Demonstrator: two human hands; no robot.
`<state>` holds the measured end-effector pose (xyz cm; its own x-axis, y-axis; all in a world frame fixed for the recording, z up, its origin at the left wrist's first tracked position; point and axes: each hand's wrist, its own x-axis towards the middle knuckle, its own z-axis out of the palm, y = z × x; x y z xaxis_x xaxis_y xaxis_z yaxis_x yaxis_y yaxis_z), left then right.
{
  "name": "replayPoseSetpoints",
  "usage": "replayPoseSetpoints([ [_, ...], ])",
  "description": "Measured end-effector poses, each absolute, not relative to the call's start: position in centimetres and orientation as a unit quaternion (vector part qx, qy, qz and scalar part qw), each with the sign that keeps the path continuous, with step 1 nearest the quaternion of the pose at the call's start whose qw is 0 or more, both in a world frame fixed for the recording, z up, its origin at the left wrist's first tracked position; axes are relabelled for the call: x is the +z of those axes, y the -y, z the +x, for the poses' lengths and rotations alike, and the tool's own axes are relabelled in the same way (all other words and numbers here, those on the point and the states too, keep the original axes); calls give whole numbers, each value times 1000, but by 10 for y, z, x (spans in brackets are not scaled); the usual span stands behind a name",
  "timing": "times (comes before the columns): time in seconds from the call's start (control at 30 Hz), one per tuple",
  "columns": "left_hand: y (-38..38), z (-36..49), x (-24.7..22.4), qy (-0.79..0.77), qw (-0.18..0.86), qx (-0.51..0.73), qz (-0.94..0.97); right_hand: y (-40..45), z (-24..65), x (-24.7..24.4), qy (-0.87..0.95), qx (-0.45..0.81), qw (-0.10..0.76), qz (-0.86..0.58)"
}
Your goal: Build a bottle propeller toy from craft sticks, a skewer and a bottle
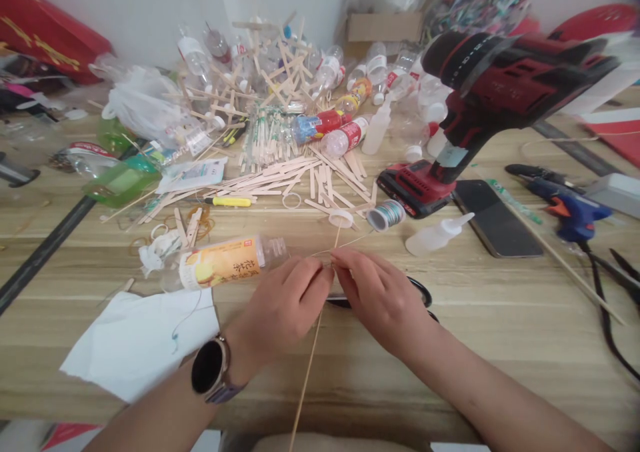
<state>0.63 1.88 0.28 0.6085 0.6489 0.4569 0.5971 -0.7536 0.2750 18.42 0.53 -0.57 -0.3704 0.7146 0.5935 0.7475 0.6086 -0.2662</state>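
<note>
My left hand point(295, 299), with a watch point(209, 367) on the wrist, has its fingers closed around a thin wooden stick point(309, 365). Meeting it fingertip to fingertip, my right hand point(387, 299) pinches a fine thread point(354, 241) against the stick. That thread runs back towards a spool point(386, 216) lying on its side. The stick slants from a white bottle cap point(341, 218) down towards my lap. Beneath my right hand lies a black-handled tool point(423, 291), mostly hidden. An empty plastic bottle point(225, 262) with an orange label lies left of my hands.
A red and black cordless drill point(480, 105) stands at right, near a phone point(495, 219), a small dropper bottle point(437, 234) and a blue glue gun point(565, 202). Craft sticks point(280, 175) and several plastic bottles are heaped behind. White paper point(145, 339) lies front left.
</note>
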Motion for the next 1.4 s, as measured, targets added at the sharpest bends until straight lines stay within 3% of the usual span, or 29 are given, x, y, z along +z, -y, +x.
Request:
replayPoseSetpoints([
  [0.1, -20, 7, 4, -363, 83, 288, 882, -6, 184, -4, 847, -27, 336, -411],
  [0.3, -25, 7, 1, -355, 58, 331, 872, -9, 185, -10, 841, -24, 346, -415],
  [1.1, -39, 6, 11, -472, 488, 278, 679, -11, 184, -14, 842, -14, 348, -413],
  [1.4, -41, 7, 11, -498, 537, 273, 625, -11, 183, -17, 834, 15, 357, -420],
])
